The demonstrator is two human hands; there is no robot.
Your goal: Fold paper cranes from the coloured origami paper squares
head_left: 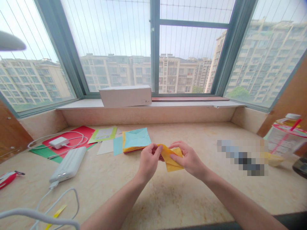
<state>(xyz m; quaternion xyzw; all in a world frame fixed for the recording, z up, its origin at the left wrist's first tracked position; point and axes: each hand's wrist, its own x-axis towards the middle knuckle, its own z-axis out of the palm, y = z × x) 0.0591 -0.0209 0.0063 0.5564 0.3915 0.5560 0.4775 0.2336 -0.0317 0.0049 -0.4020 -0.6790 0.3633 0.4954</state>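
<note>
A yellow sheet of paper [173, 164], partly folded, is held up between both hands above the stone counter. My left hand [150, 158] pinches its left upper part between thumb and fingers. On the other side, my right hand [185, 156] grips the paper with the thumb laid across its front. Fingers cover part of the folds. Just behind my left hand lies a stack of folded papers [136, 140], light blue on top with yellow and red edges below. A small light blue sheet [117, 146] sits against the stack's left side.
Red [82, 132] and green sheets [42, 154] lie at left under a white charger [59, 142]. Nearer are a white power bank [68, 164], looping cables and a red tool [9, 179]. A lidded cup [285, 140] stands at right beside a pixelated object [242, 158]. A white box [126, 96] rests on the sill.
</note>
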